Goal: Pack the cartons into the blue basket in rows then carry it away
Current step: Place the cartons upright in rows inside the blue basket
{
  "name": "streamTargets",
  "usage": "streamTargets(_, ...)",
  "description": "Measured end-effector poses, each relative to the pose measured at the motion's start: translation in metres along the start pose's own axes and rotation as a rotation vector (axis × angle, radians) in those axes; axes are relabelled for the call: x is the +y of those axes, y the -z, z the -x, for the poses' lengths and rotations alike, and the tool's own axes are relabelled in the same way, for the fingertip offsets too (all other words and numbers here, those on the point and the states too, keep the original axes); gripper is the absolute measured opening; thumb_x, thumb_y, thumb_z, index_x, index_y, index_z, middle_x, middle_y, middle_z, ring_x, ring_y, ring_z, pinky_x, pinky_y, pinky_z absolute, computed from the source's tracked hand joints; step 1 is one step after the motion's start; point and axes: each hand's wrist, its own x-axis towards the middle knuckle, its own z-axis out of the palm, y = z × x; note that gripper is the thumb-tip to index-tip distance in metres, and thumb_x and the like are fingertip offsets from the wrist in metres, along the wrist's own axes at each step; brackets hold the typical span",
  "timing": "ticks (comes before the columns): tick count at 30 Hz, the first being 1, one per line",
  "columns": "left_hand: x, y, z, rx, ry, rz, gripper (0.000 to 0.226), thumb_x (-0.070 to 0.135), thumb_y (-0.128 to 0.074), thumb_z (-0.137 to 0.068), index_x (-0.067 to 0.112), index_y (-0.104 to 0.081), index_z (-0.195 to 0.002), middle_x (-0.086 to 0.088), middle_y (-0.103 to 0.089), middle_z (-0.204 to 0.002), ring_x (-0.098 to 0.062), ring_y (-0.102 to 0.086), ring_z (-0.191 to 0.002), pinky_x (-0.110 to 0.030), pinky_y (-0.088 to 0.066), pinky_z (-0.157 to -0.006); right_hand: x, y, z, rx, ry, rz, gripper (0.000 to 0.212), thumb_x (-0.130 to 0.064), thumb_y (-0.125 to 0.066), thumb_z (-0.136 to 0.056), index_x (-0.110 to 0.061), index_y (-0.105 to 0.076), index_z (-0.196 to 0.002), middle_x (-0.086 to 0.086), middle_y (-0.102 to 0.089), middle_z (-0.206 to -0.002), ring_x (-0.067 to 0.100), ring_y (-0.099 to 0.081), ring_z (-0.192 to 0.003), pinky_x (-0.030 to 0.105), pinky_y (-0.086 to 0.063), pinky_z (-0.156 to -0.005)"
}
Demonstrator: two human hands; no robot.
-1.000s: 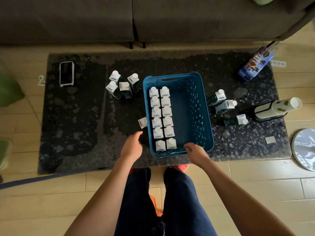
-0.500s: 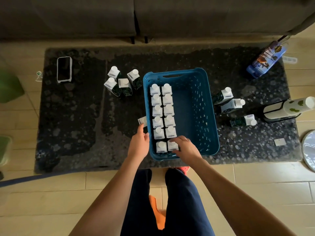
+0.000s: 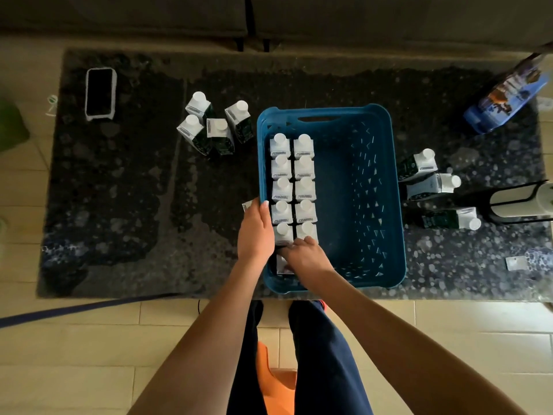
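Blue basket (image 3: 386, 205) sits on the dark speckled tabletop (image 3: 119, 205), near its front edge. Two rows of white-capped cartons (image 3: 293, 178) stand upright along the basket's left wall. Left hand (image 3: 256, 232) lies on the left rim, fingers straight, flat against the basket wall. Right hand (image 3: 305, 256) reaches inside at the near-left corner, fingers on the nearest cartons; whether they grip, cannot tell. Four loose cartons (image 3: 214, 127) stand left of the basket; three more (image 3: 434, 187) lie right of it, tipped over. Phone (image 3: 100, 92) far left.
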Motion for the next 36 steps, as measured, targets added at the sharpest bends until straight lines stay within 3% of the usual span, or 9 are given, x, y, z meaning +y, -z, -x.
streamTargets(4,0.001,0.0,-0.001,0.0,-0.011,-0.008,0.045,0.036,-0.024,-0.103,0.009,-0.046,-0.131,-0.011,-0.056,-0.128,-0.026,-0.055,-0.116,-0.026,-0.04,-0.084,-0.006,-0.006,0.003,0.059,0.003,-0.187,0.035,0.007,-0.057,-0.077,-0.013,-0.061,-0.106,0.006,-0.066,-0.105,0.026,-0.054,-0.106,0.033,-0.038,-0.091)
streamTargets(9,0.003,0.0,0.001,-0.004,-0.003,0.017,0.044,0.034,-0.025,-0.103,0.007,-0.045,-0.132,-0.01,-0.054,-0.129,-0.026,-0.053,-0.117,-0.023,-0.038,-0.083,-0.005,-0.005,0.001,-0.002,-0.092,-0.336,0.03,0.001,-0.055,-0.082,-0.013,-0.058,-0.108,0.01,-0.058,-0.097,0.029,-0.059,-0.092,0.032,-0.042,-0.069)
streamTargets(15,-0.016,0.012,-0.005,-0.015,-0.049,0.144,0.033,0.037,-0.029,-0.102,0.015,-0.052,-0.093,0.004,-0.056,-0.083,-0.016,-0.057,-0.076,-0.028,-0.04,-0.066,0.013,0.009,0.01,-0.002,-0.083,-0.547,0.04,-0.021,-0.063,-0.089,-0.023,-0.052,-0.128,0.006,-0.067,-0.112,0.025,-0.062,-0.1,0.037,-0.051,-0.084)
streamTargets(19,-0.044,0.023,-0.021,0.083,-0.156,-0.152,0.027,0.012,-0.045,-0.098,0.009,-0.053,-0.123,-0.007,-0.055,-0.118,-0.02,-0.055,-0.104,-0.029,-0.046,-0.081,0.045,0.017,0.035,0.298,-0.292,-0.785,0.027,-0.018,-0.062,-0.091,-0.015,-0.06,-0.117,-0.003,-0.073,-0.094,0.015,-0.068,-0.083,0.034,-0.055,-0.079)
streamTargets(23,-0.061,0.018,-0.05,-0.21,-0.284,-0.524,0.079,0.005,-0.071,-0.075,0.016,-0.034,-0.145,-0.007,-0.037,-0.145,-0.033,-0.037,-0.127,-0.044,-0.039,-0.103,0.067,0.014,0.038,0.426,-0.492,-0.87,0.023,-0.016,-0.058,-0.093,-0.016,-0.059,-0.116,-0.003,-0.072,-0.094,0.014,-0.065,-0.078,0.032,-0.054,-0.071)
streamTargets(25,-0.058,0.01,-0.062,-0.28,-0.255,-0.555,0.079,0.013,-0.073,-0.076,0.018,-0.034,-0.144,-0.005,-0.038,-0.145,-0.03,-0.035,-0.129,-0.042,-0.037,-0.104,0.07,0.01,0.034,0.433,-0.521,-0.909,0.024,-0.016,-0.058,-0.093,-0.017,-0.058,-0.117,-0.003,-0.071,-0.096,0.012,-0.063,-0.078,0.026,-0.051,-0.068)
streamTargets(30,-0.052,0.003,-0.073,-0.087,-0.077,-0.113,0.017,0.006,-0.062,-0.083,0.007,-0.062,-0.1,-0.005,-0.06,-0.097,-0.022,-0.056,-0.094,-0.035,-0.047,-0.08,0.06,0.005,0.03,0.476,-0.545,-0.996,0.022,-0.016,-0.06,-0.092,-0.017,-0.059,-0.114,-0.006,-0.069,-0.093,-0.002,-0.06,-0.076,0.01,-0.043,-0.064)
streamTargets(33,-0.05,0.023,-0.067,0.101,-0.02,-0.015,0.029,0.014,-0.077,-0.075,0.012,-0.064,-0.101,0.004,-0.062,-0.091,-0.013,-0.057,-0.087,-0.025,-0.047,-0.075,0.048,0.018,0.029,0.564,-0.512,-1.074,0.018,-0.014,-0.061,-0.092,-0.016,-0.061,-0.11,-0.009,-0.068,-0.09,-0.003,-0.062,-0.078,0.005,-0.043,-0.065)
streamTargets(36,-0.034,0.052,-0.06,0.293,-0.028,0.006,0.041,0.024,-0.082,-0.07,0.011,-0.066,-0.104,0.004,-0.065,-0.092,-0.008,-0.058,-0.081,-0.011,-0.039,-0.068,0.033,0.04,0.019,0.609,-0.442,-1.139,0.016,-0.014,-0.059,-0.093,-0.018,-0.061,-0.109,-0.009,-0.068,-0.092,0.002,-0.064,-0.085,0.014,-0.05,-0.074)
